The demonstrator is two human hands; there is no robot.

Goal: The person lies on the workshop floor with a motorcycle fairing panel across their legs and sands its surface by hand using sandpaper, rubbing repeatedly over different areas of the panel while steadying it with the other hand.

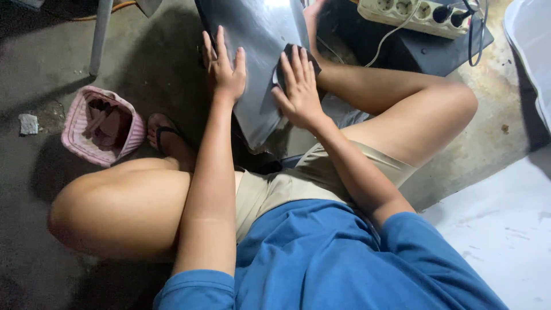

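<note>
The person sits on the concrete floor [143, 63] with knees spread, a curved dark grey panel [252, 34] propped between the legs and running from the lap up toward twelve o'clock. The left hand [225, 66] lies flat on the panel with fingers spread, bracing it. The right hand [298, 86], at three o'clock from the left, presses a small dark pad [284, 63] against the panel under open fingers; whether it is cloth or abrasive I cannot tell. This looks like the rubbing or sanding stage, with the work at the panel's middle. The next stroke seems to call for steady pressure from the right hand while the left keeps the piece from sliding off the knees.

The panel is smooth and glossy, catching a pale glare near its upper edge, and it tapers to a blunt tip toward the lap. A pink basket [86, 146] sits at nine o'clock, a white power strip [413, 14] at one o'clock.
</note>
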